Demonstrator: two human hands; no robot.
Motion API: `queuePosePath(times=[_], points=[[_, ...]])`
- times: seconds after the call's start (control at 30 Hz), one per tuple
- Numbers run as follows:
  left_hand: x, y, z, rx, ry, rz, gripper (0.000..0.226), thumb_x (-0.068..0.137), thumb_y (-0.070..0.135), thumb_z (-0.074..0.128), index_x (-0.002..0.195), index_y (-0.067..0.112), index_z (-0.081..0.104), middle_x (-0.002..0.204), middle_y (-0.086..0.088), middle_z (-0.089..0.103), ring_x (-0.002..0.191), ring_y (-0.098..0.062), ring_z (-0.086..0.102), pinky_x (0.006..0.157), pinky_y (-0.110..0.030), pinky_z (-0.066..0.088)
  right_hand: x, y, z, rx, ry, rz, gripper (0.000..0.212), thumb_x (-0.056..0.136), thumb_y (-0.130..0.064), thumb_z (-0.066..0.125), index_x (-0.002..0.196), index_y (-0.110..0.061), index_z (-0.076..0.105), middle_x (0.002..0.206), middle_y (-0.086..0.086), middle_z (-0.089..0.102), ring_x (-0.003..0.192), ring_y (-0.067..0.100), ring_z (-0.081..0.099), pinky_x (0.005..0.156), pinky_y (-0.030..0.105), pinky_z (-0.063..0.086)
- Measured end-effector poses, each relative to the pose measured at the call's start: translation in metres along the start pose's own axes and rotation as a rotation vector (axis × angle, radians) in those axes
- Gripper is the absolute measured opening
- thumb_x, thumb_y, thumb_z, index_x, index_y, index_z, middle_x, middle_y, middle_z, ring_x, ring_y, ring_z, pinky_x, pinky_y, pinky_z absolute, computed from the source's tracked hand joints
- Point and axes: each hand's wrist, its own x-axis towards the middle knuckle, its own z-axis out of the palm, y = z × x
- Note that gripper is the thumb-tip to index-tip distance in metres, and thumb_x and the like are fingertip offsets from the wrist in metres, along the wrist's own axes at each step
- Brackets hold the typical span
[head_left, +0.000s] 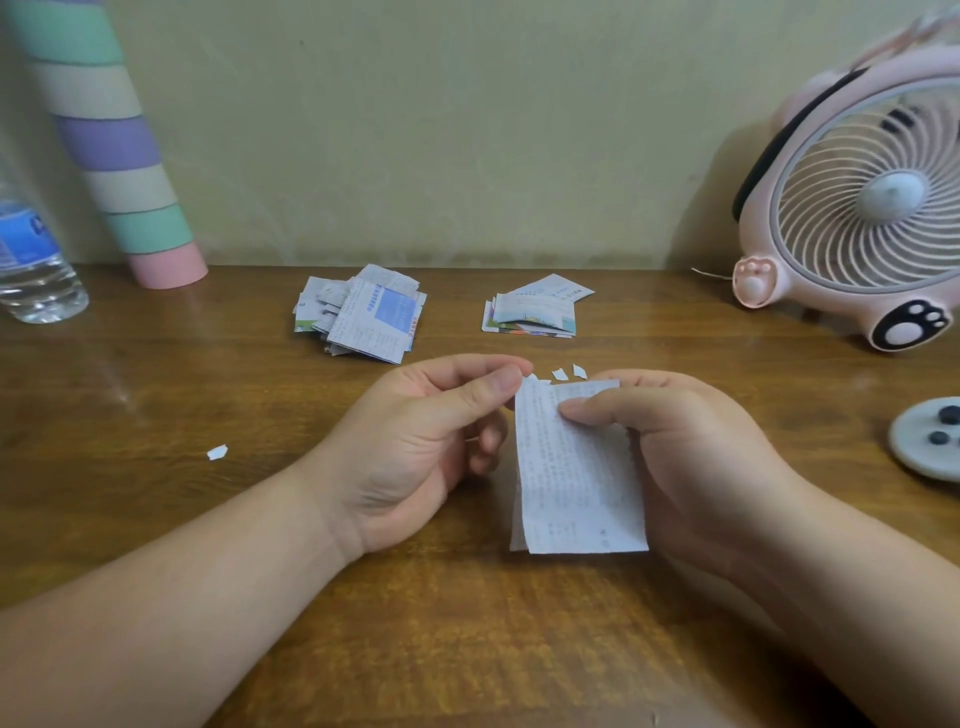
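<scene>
The printed slip (576, 467) lay long axis top-to-bottom at frame centre; the right hand (691, 441) pinched its top edge, and the left hand (415, 441) fingers (483, 387) pinched its upper-left corner.

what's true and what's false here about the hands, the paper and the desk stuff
1. The right hand holds the white printed paper slip, thumb on top. True.
2. The left hand lies flat on the brown wooden table. False: its thumb and forefinger pinch the slip's top left corner.
3. A pile of printed papers lies behind the hands, a second pile to its right. True.
4. The pink round fan stands on the left. False: it stands on the right.
</scene>
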Motion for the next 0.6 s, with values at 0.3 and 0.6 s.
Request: queuePosePath(times=[0.3,0.6], points=[[0.0009,-0.0018,-0.0026,0.043,0.015,0.047,0.012,0.068,0.017,0.072,0.077,0.013,0.079,0.063,-0.003,0.061,0.053,-0.014,0.046,0.053,-0.027,0.033,0.0031,0.0053,-0.0028,-0.075,0.044,-0.068,0.025,0.089,0.001,0.058,0.109,0.015,0.065,0.1,0.032,0.072,0.084,0.04,0.071,0.069,0.039,0.057],[0.0006,-0.0041,-0.0038,0.098,0.026,0.096,0.014,0.065,0.018,0.076,0.078,0.013,0.079,0.069,-0.011,0.06,0.052,-0.014,0.048,0.052,-0.025,0.037,0.0031,0.0069,-0.0018,-0.268,0.148,-0.139,0.011,0.087,-0.012,0.068,0.08,-0.01,0.075,0.08,0.015,0.075,0.073,0.033,0.069,0.071,0.046,0.051]])
